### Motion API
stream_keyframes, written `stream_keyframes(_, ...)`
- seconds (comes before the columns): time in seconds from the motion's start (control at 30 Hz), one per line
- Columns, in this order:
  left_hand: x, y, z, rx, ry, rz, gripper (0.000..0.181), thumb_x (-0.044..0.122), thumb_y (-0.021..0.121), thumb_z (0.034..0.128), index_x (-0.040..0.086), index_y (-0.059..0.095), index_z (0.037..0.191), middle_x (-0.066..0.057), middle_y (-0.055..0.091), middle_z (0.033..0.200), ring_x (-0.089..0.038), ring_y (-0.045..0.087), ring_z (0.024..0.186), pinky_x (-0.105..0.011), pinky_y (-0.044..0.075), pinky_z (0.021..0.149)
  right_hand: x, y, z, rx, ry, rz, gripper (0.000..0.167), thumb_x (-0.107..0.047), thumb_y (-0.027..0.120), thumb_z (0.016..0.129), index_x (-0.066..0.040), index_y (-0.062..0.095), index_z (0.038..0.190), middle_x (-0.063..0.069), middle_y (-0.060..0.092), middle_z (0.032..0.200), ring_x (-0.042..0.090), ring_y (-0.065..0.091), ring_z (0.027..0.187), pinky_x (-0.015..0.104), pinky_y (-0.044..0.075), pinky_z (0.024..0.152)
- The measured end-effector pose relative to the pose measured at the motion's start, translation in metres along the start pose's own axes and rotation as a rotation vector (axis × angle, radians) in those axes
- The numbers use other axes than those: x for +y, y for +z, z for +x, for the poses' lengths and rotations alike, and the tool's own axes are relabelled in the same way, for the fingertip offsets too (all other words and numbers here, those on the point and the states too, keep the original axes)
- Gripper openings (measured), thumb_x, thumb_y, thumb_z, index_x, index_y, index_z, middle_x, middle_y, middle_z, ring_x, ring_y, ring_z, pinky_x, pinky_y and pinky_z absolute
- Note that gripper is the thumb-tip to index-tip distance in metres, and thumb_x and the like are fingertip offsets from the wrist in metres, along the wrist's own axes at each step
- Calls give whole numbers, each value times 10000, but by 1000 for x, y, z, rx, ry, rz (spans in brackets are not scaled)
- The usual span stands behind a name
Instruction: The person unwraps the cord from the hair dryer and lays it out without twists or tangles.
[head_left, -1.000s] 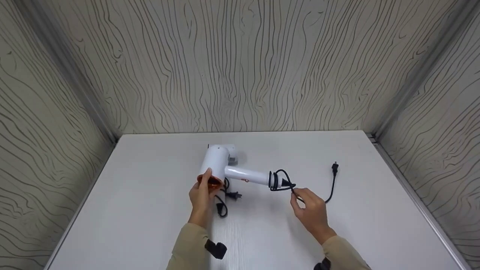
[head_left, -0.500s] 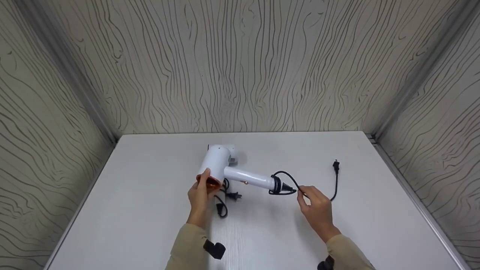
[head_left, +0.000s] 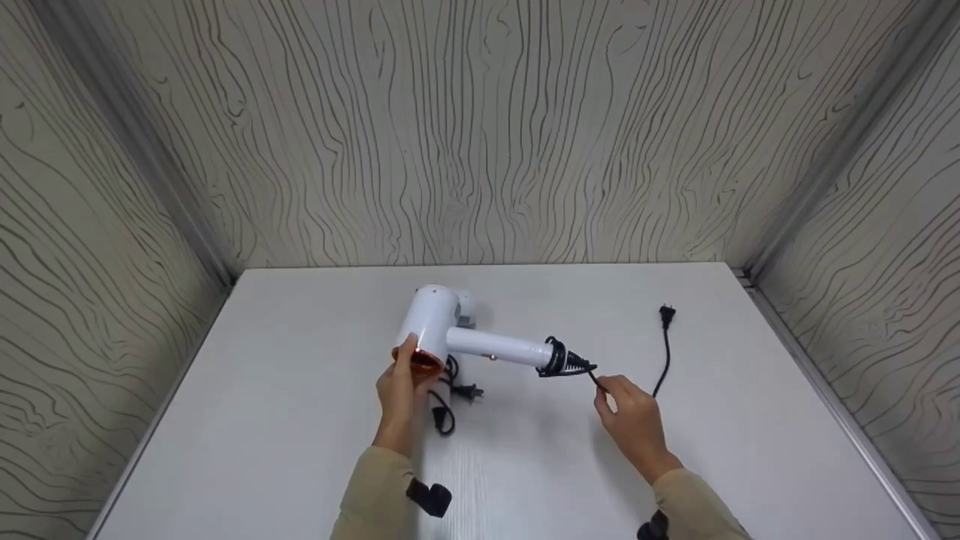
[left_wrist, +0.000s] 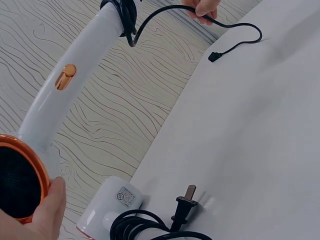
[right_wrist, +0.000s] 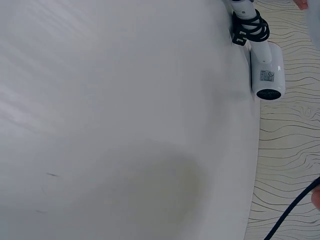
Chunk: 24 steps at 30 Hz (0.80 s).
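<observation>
At the copper rim of the held white hair dryer [head_left: 429, 321]: left hand [head_left: 399, 394] gripping, fingers on the barrel. Dryer is up off the table [head_left: 300, 450], handle [head_left: 499, 347] pointing toward the person's right. Copper-coloured switch [left_wrist: 66, 76] on the handle. Past the handle's end, right hand [head_left: 631, 421] pinches the black cord [left_wrist: 240, 25] between thumb and fingertips, just beside the strain relief [head_left: 576, 361]. Cord turns [head_left: 555, 358] wrapped round the handle end. Cord runs on past the right hand to a two-prong plug [head_left: 667, 316]; can't tell if plug touches the table. Behind and partly hidden by the held unit: second white hair dryer [left_wrist: 111, 202] lying on the table, cord coil [left_wrist: 132, 227] round its handle, its plug [left_wrist: 184, 207] beside the coil. Farther back, wood-grain panel [head_left: 480, 150].
</observation>
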<state>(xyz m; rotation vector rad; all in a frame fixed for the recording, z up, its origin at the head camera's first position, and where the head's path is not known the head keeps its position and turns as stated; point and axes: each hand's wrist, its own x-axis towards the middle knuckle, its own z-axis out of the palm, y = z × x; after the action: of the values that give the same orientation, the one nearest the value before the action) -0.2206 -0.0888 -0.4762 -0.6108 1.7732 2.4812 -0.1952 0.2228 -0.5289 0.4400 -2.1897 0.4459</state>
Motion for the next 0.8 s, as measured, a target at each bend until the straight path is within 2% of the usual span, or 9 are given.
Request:
stream_keyframes(0.27, 3, 1, -2, -14, -29, -43, 835, 597, 502, 910, -62, 362, 1403, -175, 486, 1315, -152, 584, 1051, -286, 533, 980, 1, 0, -8, -105, -19, -48, 265, 111, 788, 608, -20, 652, 795, 60, 668, 709, 140, 662, 607, 213, 544, 536)
stream_keyframes(0.5, 4, 2, -2, -15, -46, -57, 868, 608, 493, 907, -59, 313, 1434, -205, 438, 1392, -189, 567, 1130, -351, 487, 1070, 2, -1, -14, -199, -22, -42, 242, 101, 786, 626, -33, 663, 786, 45, 662, 685, 116, 627, 573, 198, 513, 513)
stream_keyframes(0.8, 2, 4, -2, -4, -61, -90, 860, 615, 494, 907, -35, 304, 1436, -191, 429, 1396, -205, 565, 1121, -407, 439, 1120, 4, -3, -19, -373, 59, -61, 178, 86, 765, 687, -3, 674, 811, 81, 679, 710, 169, 663, 619, 242, 554, 560)
